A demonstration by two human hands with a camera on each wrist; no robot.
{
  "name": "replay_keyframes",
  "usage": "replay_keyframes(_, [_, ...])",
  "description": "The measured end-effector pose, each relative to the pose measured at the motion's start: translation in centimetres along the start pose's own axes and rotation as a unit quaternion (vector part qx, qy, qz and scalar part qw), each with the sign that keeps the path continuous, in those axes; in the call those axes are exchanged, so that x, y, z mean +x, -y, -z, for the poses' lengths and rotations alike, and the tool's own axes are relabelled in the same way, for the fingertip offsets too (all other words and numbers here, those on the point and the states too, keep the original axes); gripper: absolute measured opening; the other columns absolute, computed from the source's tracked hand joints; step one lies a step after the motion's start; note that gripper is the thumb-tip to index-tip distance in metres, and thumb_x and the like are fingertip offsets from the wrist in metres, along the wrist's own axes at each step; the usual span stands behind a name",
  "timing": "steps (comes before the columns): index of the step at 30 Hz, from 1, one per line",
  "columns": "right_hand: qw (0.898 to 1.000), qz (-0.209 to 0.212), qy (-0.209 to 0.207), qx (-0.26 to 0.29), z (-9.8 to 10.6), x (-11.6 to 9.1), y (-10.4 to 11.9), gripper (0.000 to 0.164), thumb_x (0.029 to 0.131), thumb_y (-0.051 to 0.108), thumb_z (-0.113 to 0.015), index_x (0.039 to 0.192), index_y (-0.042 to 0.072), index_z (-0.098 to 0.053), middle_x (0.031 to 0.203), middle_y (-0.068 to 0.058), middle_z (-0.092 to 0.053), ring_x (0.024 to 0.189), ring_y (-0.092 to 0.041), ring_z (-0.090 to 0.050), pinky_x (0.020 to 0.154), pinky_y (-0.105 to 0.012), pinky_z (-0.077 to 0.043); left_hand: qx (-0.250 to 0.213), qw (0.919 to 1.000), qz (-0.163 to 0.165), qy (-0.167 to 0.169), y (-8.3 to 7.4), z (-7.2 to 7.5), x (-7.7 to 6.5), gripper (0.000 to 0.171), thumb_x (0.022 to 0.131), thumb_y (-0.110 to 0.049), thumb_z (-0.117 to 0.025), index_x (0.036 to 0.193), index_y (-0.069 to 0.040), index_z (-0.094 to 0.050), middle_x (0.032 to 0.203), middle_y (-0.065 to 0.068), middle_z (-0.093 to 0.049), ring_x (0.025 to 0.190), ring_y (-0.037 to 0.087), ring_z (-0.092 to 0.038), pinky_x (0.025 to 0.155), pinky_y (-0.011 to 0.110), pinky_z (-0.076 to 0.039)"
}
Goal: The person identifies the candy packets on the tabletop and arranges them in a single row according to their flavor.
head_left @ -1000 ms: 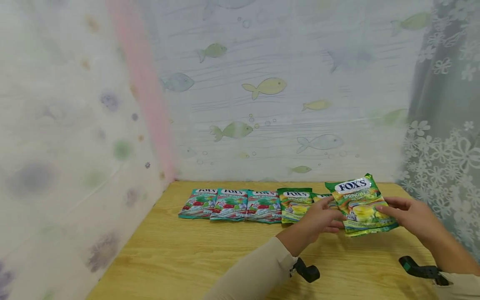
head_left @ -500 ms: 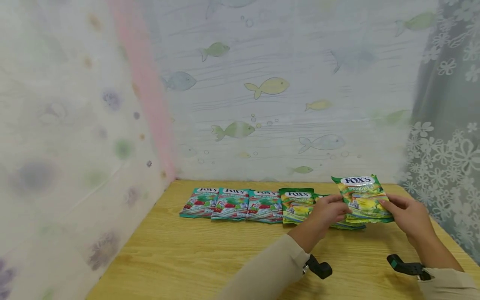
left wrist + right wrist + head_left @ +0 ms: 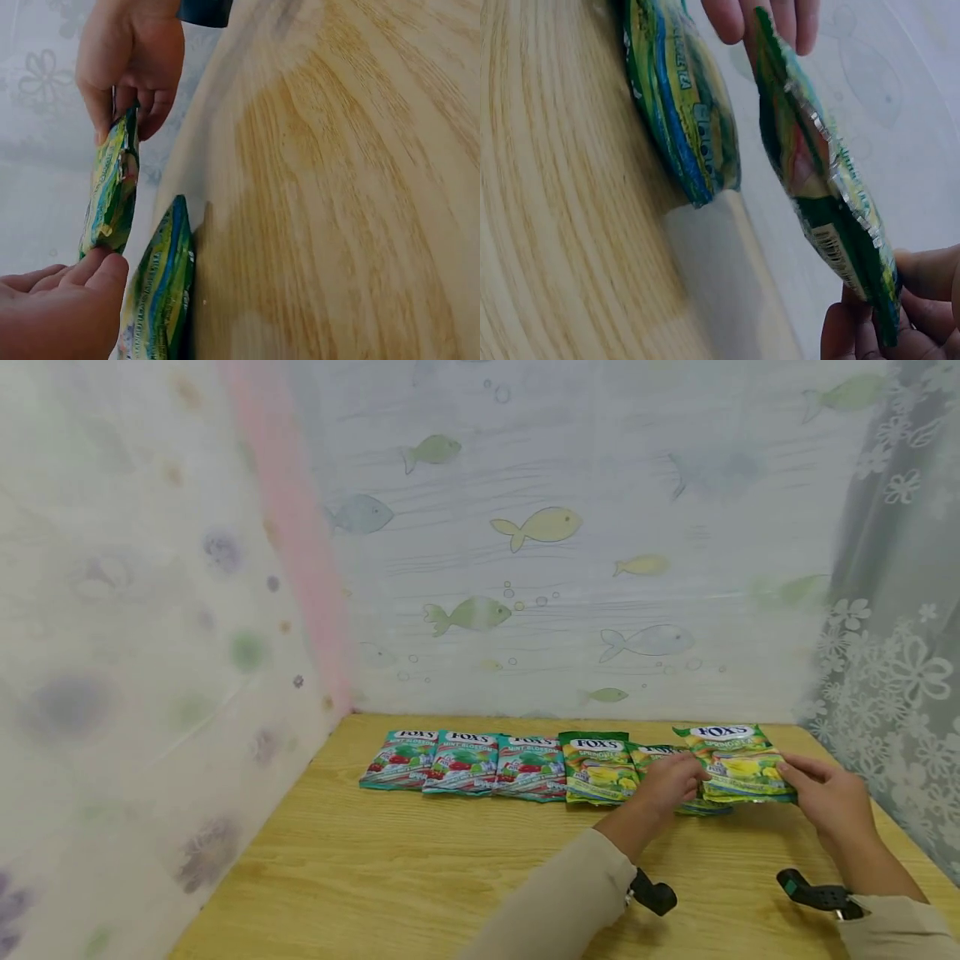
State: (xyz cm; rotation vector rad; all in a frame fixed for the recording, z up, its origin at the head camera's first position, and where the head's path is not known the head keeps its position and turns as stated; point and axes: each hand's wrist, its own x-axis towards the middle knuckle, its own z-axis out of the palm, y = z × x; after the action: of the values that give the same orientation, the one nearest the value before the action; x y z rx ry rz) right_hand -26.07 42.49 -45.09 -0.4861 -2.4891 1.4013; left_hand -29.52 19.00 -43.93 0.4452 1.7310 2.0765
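Observation:
In the head view my right hand (image 3: 838, 806) pinches the right edge of a green-and-yellow Fox's candy bag (image 3: 741, 764), thumb on its front. The bag is raised off the table and shows edge-on in the right wrist view (image 3: 817, 187). My left hand (image 3: 670, 789) touches its left edge with fairly straight fingers; the left wrist view has those fingertips at the bag's near corner (image 3: 109, 217). Behind the left hand lies another green candy bag (image 3: 651, 756), partly hidden. To its left lies one more green Spring Tea bag (image 3: 597, 768).
Three teal-and-red Mint Blossom candy bags (image 3: 405, 762) continue the row leftward on the wooden table (image 3: 390, 868). A fish-patterned sheet (image 3: 517, 610) hangs behind the table. A pale flowered sheet (image 3: 135, 693) stands at the left, a grey flowered curtain (image 3: 900, 635) at the right.
The held bag has been lowered and shifted slightly right, and its face now tilts further back. My left hand has moved right along with it. The bags in the row have kept their places.

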Motion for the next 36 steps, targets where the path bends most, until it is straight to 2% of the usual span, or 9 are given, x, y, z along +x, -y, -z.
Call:
replay_keyframes(4, [1.000, -0.008, 0.011, 0.011, 0.0, 0.0, -0.7, 0.067, 0.109, 0.044, -0.047, 0.156, -0.003, -0.040, 0.160, -0.034, -0.031, 0.122, -0.035, -0.055, 0.066, -0.016, -0.052, -0.038, 0.9986, 0.010, 0.036, 0.6, 0.3, 0.1, 0.046, 0.100, -0.015, -0.050, 0.142, 0.004, -0.055, 0.060, -0.005, -0.038, 0.054, 0.009, -0.034, 0.110, 0.039, -0.046])
replay_keyframes(9, [0.998, -0.023, 0.020, 0.056, 0.1, 0.1, -1.6, 0.061, 0.108, 0.035, -0.052, 0.156, -0.001, -0.042, 0.150, -0.025, -0.044, 0.085, 0.015, -0.048, 0.071, -0.013, -0.056, -0.109, 0.9929, 0.018, 0.044, 1.3, 0.1, 0.0, 0.047, 0.101, -0.011, -0.049, 0.145, 0.005, -0.053, 0.056, -0.006, -0.022, 0.054, 0.010, -0.012, 0.071, 0.029, -0.030])
replay_keyframes(13, [0.995, -0.058, 0.029, 0.071, 0.3, 0.3, -2.1, 0.060, 0.109, 0.035, -0.051, 0.159, 0.005, -0.038, 0.162, -0.024, -0.032, 0.117, -0.013, -0.059, 0.072, -0.014, -0.055, -0.160, 0.9856, 0.019, 0.051, 1.7, -0.4, 0.2, 0.056, 0.100, -0.008, -0.050, 0.154, 0.002, -0.042, 0.062, -0.003, -0.014, 0.060, 0.014, -0.003, 0.062, 0.032, -0.015])
replay_keyframes(15, [0.994, -0.075, 0.034, 0.067, 0.3, 0.3, -2.3, 0.061, 0.109, 0.037, -0.050, 0.160, 0.008, -0.036, 0.169, -0.024, -0.021, 0.142, -0.034, -0.044, 0.082, -0.019, -0.056, -0.179, 0.9827, 0.024, 0.043, 1.9, -0.8, 0.4, 0.065, 0.098, -0.006, -0.051, 0.159, 0.004, -0.031, 0.070, 0.001, -0.045, 0.063, 0.003, -0.027, 0.068, 0.033, -0.021])
replay_keyframes(17, [0.994, -0.086, 0.032, 0.063, 0.3, 0.5, -2.4, 0.062, 0.109, 0.038, -0.051, 0.160, 0.007, -0.035, 0.171, -0.022, -0.014, 0.154, -0.043, -0.023, 0.093, -0.026, -0.055, -0.190, 0.9808, 0.032, 0.031, 2.1, -1.2, 0.6, 0.072, 0.097, -0.005, -0.052, 0.162, 0.005, -0.022, 0.117, 0.017, -0.064, 0.106, 0.010, -0.061, 0.078, 0.028, -0.032])
replay_keyframes(20, [0.994, -0.090, 0.025, 0.060, 0.2, 0.6, -2.7, 0.062, 0.108, 0.036, -0.052, 0.160, 0.005, -0.036, 0.171, -0.022, -0.016, 0.156, -0.044, -0.018, 0.095, -0.026, -0.054, -0.201, 0.9787, 0.039, 0.017, 2.3, -1.6, 0.8, 0.075, 0.095, -0.003, -0.052, 0.161, 0.009, -0.018, 0.168, 0.032, -0.016, 0.158, 0.045, -0.013, 0.114, 0.037, -0.037])
replay_keyframes(24, [0.996, -0.085, 0.008, 0.041, 0.0, 0.8, -3.1, 0.060, 0.108, 0.031, -0.052, 0.157, -0.001, -0.039, 0.168, -0.026, -0.024, 0.153, -0.046, -0.023, 0.073, -0.013, -0.052, -0.211, 0.9764, 0.042, 0.018, 2.5, -1.9, 0.9, 0.072, 0.096, -0.003, -0.050, 0.161, 0.009, -0.020, 0.168, 0.032, -0.014, 0.157, 0.050, -0.009, 0.102, 0.032, -0.033])
replay_keyframes(31, [0.997, -0.075, -0.025, 0.000, -0.1, 0.9, -2.8, 0.057, 0.106, 0.026, -0.055, 0.153, -0.003, -0.044, 0.163, -0.029, -0.032, 0.151, -0.051, -0.025, 0.114, -0.060, -0.039, -0.190, 0.9811, 0.033, 0.015, 2.7, -2.2, 0.9, 0.055, 0.100, -0.007, -0.051, 0.151, 0.012, -0.041, 0.168, 0.031, -0.019, 0.156, 0.051, -0.013, 0.128, 0.053, -0.021])
replay_keyframes(36, [0.996, -0.077, -0.033, -0.012, 0.0, 0.5, -2.5, 0.056, 0.104, 0.025, -0.059, 0.151, -0.003, -0.047, 0.162, -0.029, -0.034, 0.150, -0.053, -0.026, 0.114, -0.061, -0.037, -0.182, 0.9827, 0.029, 0.015, 2.7, -2.3, 0.8, 0.049, 0.101, -0.007, -0.050, 0.146, 0.012, -0.048, 0.169, 0.029, -0.018, 0.157, 0.049, -0.013, 0.129, 0.053, -0.020])
